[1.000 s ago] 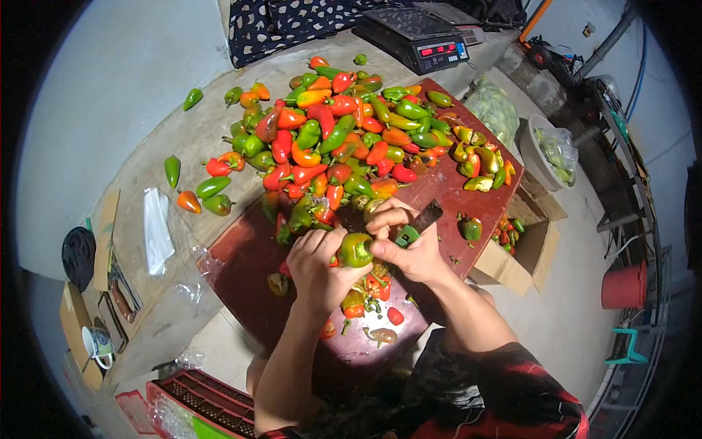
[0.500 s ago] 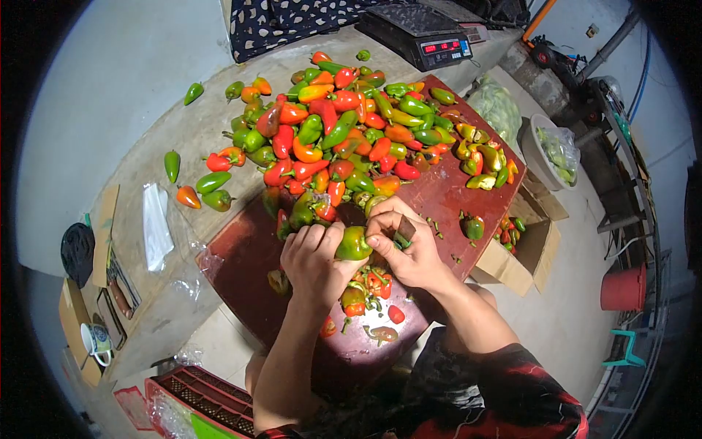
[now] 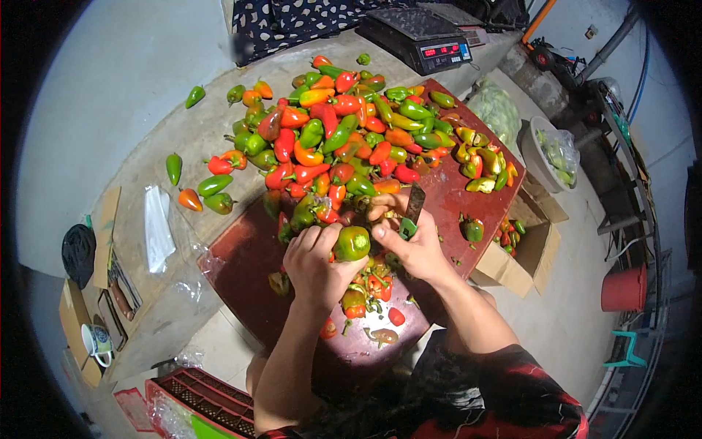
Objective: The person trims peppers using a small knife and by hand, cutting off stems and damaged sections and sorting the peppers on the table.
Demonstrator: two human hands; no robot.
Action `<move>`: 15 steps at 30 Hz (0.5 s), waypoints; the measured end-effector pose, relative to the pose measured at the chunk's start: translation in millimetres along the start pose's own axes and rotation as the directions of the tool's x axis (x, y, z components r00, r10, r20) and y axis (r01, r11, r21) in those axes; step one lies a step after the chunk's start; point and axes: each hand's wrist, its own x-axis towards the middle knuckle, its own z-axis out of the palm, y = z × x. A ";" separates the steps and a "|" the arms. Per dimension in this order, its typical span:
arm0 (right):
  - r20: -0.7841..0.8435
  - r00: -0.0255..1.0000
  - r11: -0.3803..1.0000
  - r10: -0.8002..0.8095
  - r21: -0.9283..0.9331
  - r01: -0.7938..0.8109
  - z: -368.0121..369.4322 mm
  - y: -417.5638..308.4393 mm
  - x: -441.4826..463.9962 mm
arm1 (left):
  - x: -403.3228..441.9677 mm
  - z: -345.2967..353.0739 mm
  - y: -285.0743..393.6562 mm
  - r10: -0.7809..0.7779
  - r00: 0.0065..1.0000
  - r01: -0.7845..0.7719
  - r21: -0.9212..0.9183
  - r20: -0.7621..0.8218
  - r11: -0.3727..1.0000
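My left hand [image 3: 316, 257] is wrapped round a green pepper [image 3: 352, 244], whose pale end faces right. Just right of it, my right hand [image 3: 409, 238] holds a small knife [image 3: 414, 208] with a green handle, its dark blade pointing up and away. The right fingertips are a little apart from the pepper. Beyond both hands, a big heap of red, orange and green peppers [image 3: 322, 132] spreads over the dark red table [image 3: 241, 252] and the concrete ledge. Cut pepper pieces [image 3: 355, 300] lie below my hands.
Split peppers [image 3: 482, 161] sit at the table's right side, near a lone pepper [image 3: 473, 230]. A cardboard box [image 3: 512, 271] with peppers stands on the floor, beside a white tub [image 3: 537, 175]. A digital scale [image 3: 417, 40] is at the back, and a red crate [image 3: 197, 402] at lower left.
My right hand has moved slightly away from the green pepper, and the knife blade has turned more upright. The pepper's pale end now shows more fully.
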 end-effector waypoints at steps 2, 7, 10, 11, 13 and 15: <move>0.144 0.988 0.999 0.053 -0.021 -0.051 -3.1 -4.9 -1.8 | -0.3 0.3 -1.0 -0.010 1.000 0.010 -0.007 0.001 1.000; 0.257 0.954 0.920 -0.156 -0.315 0.235 3.1 1.1 1.5 | -2.5 3.6 -4.4 0.003 0.999 -0.004 0.020 0.043 1.000; 0.240 0.955 0.907 -0.175 -0.338 0.251 0.4 4.5 0.1 | -0.1 3.4 -1.0 -0.049 0.996 0.057 -0.114 0.074 0.992; 0.206 0.963 0.923 -0.173 -0.308 0.231 -1.8 6.7 -0.1 | 3.1 1.0 1.9 -0.049 0.996 0.058 -0.113 0.074 0.992; 0.152 0.985 0.949 -0.087 -0.289 0.128 -4.2 -0.1 -0.8 | 9.5 -4.1 7.6 -0.128 0.979 0.172 -0.311 0.157 0.935; 0.110 0.994 0.964 0.006 -0.266 0.023 -10.0 -0.6 2.2 | 8.8 -2.3 5.2 -0.111 0.984 0.155 -0.367 0.137 0.917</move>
